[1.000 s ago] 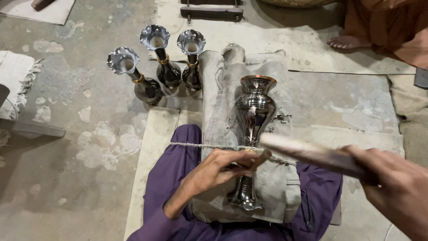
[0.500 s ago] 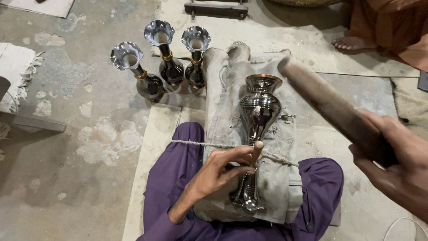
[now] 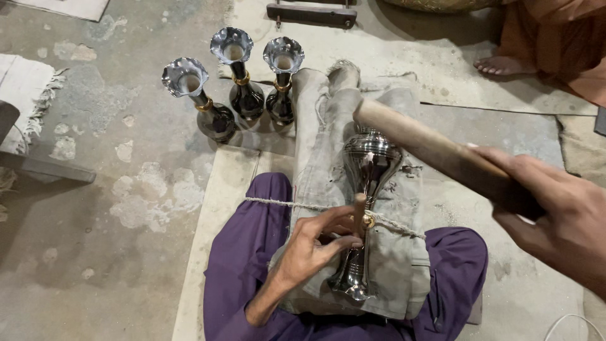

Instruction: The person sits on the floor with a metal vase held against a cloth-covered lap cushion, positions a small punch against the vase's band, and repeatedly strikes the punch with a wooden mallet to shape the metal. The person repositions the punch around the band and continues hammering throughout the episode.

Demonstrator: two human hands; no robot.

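Three finished vases (image 3: pixel 233 82) beyond padded block (image 3: pixel 385 252)

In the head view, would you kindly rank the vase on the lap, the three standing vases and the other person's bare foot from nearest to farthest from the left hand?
From the left hand:
1. Vase on the lap, touching the hand, on the grey cloth.
2. Three standing vases, on the floor ahead, upper left.
3. Bare foot, far upper right.
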